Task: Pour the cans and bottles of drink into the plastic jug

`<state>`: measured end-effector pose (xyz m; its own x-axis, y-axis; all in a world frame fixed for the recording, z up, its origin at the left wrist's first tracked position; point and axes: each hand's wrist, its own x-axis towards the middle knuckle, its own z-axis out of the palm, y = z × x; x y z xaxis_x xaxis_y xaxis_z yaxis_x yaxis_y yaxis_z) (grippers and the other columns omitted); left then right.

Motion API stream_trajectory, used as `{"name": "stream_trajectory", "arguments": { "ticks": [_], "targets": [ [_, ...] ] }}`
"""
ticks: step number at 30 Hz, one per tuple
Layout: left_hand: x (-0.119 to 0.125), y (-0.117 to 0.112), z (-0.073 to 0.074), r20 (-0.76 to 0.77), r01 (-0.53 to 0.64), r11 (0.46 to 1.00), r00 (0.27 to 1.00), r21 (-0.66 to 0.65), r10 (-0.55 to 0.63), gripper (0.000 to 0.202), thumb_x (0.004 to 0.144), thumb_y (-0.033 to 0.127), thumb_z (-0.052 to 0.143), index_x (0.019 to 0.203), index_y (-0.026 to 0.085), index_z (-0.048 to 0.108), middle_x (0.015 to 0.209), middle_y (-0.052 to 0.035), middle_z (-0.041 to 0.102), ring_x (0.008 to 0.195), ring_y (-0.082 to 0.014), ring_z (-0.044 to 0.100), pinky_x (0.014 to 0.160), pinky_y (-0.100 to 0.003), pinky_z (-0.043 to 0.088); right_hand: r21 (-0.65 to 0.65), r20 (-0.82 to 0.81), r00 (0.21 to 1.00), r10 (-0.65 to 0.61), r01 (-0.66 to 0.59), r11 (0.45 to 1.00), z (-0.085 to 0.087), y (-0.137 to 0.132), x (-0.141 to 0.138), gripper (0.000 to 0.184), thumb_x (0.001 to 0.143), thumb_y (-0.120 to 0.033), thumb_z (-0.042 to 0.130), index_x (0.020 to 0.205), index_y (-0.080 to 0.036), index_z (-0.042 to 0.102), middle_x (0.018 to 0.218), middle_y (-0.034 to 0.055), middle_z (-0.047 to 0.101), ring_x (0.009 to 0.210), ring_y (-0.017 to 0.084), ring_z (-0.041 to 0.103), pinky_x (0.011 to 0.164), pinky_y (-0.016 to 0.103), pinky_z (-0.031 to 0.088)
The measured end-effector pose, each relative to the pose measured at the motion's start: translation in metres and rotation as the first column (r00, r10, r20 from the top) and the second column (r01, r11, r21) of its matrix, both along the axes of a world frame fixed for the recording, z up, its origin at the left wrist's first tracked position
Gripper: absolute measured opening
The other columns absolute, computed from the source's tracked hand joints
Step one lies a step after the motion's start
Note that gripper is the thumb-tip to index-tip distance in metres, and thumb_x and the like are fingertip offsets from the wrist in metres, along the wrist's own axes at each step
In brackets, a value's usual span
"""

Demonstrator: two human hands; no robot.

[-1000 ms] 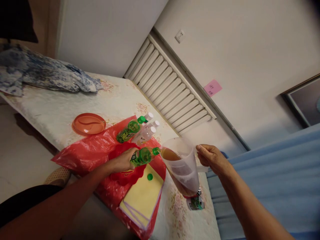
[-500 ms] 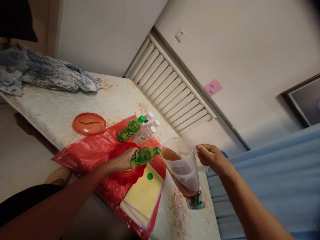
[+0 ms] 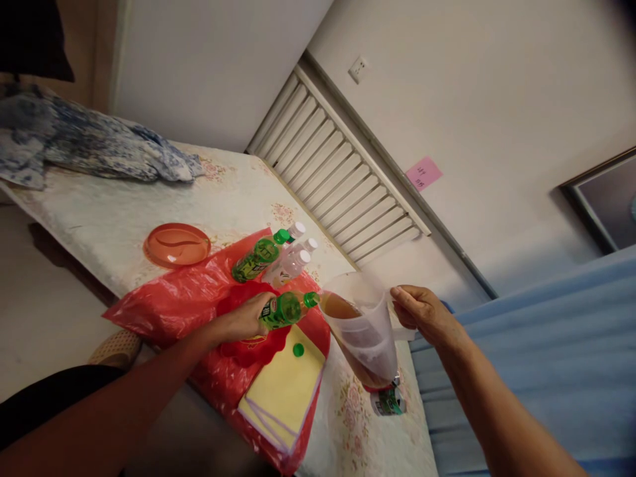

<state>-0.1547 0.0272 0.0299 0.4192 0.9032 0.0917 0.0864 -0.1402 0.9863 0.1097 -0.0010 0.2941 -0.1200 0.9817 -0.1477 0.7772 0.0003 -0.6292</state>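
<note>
My left hand [image 3: 251, 317] is wrapped round a green drink bottle [image 3: 283, 310], tilted with its uncapped neck at the rim of a translucent plastic jug [image 3: 365, 338]. Brown liquid lies in the jug, which leans towards the bottle. My right hand [image 3: 420, 308] grips the jug on its right side; the handle itself is mostly hidden by my fingers. Beneath the bottle are a red scalloped tray [image 3: 231, 354] and a folded yellow cloth [image 3: 285, 384]. A loose green cap [image 3: 298, 350] rests on the cloth.
A second green bottle [image 3: 256, 260], capped, stands by several white-capped clear bottles [image 3: 293, 265] on a red plastic sheet [image 3: 169, 311]. An orange dish [image 3: 177, 245] lies to the left. Behind the jug's base is a can [image 3: 387, 401]. A radiator [image 3: 338, 172] lines the wall.
Almost nothing differs. Both hands, the bottle and the jug keep nearly the same places, with the jug's base shifted very slightly.
</note>
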Motion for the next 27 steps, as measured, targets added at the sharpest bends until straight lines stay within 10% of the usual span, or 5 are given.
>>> {"name": "stream_trajectory", "arguments": {
  "ticks": [27],
  "targets": [
    [0.003,0.005,-0.011,-0.009,-0.006,0.999,1.0,0.038,0.007,0.046,0.058,0.018,0.058,0.104,0.021,0.051,0.093,-0.0013,0.061,0.086,-0.0222,0.059,0.069,-0.029,0.043,-0.006,0.006,1.0,-0.001,0.001,1.0,0.003,0.0,0.001,0.056,0.08,-0.068,0.058,0.055,-0.022,0.037,0.047,-0.0077,0.028,0.043,0.007,0.021,0.042,0.024,0.016]
  ]
}}
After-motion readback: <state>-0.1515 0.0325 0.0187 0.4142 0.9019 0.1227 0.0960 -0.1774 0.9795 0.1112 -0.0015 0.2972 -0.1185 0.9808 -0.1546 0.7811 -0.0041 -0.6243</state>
